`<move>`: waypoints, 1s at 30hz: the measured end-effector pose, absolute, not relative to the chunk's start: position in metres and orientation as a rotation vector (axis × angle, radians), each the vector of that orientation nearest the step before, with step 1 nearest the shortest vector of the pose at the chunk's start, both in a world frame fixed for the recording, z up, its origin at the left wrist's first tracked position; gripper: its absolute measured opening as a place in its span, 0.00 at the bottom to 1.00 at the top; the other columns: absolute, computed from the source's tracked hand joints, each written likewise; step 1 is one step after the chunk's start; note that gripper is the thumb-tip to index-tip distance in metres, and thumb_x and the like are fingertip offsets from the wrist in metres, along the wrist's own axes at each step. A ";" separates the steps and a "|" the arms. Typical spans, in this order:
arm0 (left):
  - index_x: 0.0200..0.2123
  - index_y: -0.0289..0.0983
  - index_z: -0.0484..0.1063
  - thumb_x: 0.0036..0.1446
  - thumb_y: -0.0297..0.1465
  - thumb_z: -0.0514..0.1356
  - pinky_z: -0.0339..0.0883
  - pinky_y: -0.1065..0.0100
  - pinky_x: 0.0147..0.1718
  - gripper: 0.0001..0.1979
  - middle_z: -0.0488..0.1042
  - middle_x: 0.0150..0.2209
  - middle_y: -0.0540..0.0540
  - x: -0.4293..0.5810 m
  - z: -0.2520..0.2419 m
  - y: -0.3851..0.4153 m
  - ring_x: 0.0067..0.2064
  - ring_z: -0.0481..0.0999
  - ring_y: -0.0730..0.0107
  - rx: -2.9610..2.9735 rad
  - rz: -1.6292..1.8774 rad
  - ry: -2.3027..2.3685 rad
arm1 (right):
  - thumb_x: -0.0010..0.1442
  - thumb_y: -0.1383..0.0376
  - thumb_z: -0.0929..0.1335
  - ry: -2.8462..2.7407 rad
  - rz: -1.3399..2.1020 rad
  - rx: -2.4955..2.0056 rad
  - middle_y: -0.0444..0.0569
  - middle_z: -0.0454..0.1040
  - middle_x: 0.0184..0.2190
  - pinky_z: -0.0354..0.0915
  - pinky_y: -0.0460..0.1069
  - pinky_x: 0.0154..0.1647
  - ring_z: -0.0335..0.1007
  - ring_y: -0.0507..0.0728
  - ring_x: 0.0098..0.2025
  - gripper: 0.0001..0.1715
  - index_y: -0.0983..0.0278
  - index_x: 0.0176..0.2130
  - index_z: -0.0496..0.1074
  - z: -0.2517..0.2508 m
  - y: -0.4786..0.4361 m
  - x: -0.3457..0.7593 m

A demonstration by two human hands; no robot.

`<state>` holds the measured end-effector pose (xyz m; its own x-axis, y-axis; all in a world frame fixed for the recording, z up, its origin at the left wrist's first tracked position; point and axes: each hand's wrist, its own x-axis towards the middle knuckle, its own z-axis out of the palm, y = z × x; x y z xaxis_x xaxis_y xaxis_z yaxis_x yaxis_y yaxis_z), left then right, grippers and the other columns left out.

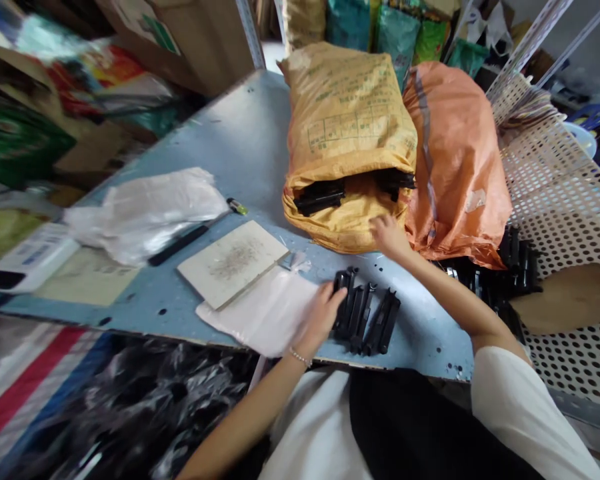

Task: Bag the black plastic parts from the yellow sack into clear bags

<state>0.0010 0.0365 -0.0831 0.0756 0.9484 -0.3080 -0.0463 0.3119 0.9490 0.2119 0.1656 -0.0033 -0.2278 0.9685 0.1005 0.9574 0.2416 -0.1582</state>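
My left hand [324, 312], with a beaded bracelet at the wrist, has its fingers bent round the upper end of the leftmost black plastic part [341, 310]. Beside it several more long, narrow black plastic parts [363, 317] lie in a row near the table's front edge. My right hand [387, 235] is at the lower lip of a yellow woven sack [350, 127], fingers apart and slightly blurred, nothing visible in them. More black parts [320, 195] show inside the sack's mouth. White plastic bags [275, 313] lie flat left of my left hand.
A stained pale board [235, 260] overlaps the flat bags on the blue table [250, 127]. Further left are a bundle of clear bags [160, 207], a black-handled tool [180, 243] and a white device [30, 257]. An orange sack [460, 160] and perforated rack [575, 220] stand right.
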 end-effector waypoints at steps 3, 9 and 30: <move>0.58 0.37 0.66 0.62 0.40 0.55 0.47 0.45 0.68 0.24 0.60 0.65 0.35 0.014 -0.106 0.019 0.69 0.56 0.50 1.404 0.958 1.388 | 0.70 0.70 0.55 -2.112 -0.289 -2.047 0.67 0.52 0.68 0.53 0.63 0.61 0.48 0.69 0.67 0.28 0.67 0.66 0.59 0.004 0.232 0.250; 0.64 0.38 0.60 0.67 0.38 0.49 0.48 0.43 0.69 0.25 0.55 0.68 0.35 0.012 -0.107 0.013 0.70 0.53 0.51 1.689 0.935 1.391 | 0.69 0.66 0.58 -2.024 -0.082 -2.247 0.71 0.67 0.56 0.62 0.58 0.51 0.63 0.68 0.56 0.23 0.69 0.61 0.64 0.022 0.268 0.280; 0.46 0.39 0.68 0.59 0.49 0.61 0.67 0.69 0.31 0.21 0.72 0.31 0.50 0.020 -0.018 0.045 0.29 0.70 0.73 0.914 1.057 0.908 | 0.69 0.49 0.61 -2.167 0.391 -1.292 0.57 0.73 0.42 0.65 0.57 0.47 0.67 0.61 0.44 0.24 0.65 0.46 0.71 0.017 0.077 0.197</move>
